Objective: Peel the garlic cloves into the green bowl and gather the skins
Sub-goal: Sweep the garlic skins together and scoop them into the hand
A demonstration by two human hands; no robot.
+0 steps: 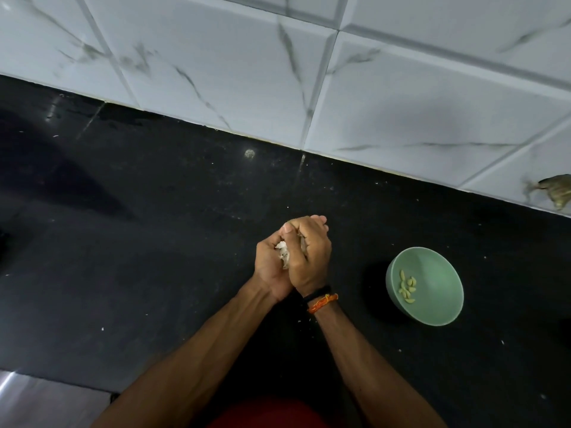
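My two hands are clasped together over the black counter, a bunch of white garlic skins point(282, 253) pressed between them. My left hand point(272, 267) cups the skins from below and the left. My right hand point(310, 257), with a black and an orange band at the wrist, curls over them from the right. The green bowl point(438, 273) stands on the counter to the right of my hands, apart from them. Several peeled yellowish garlic cloves point(407, 287) lie inside it on its left side.
The black counter point(154, 227) runs up to a white marble-look tiled wall point(278, 72) behind. Small white skin flecks point(102, 328) dot the counter. A metal surface point(37, 396) shows at the bottom left, and a brownish object point(556, 189) hangs at the right edge.
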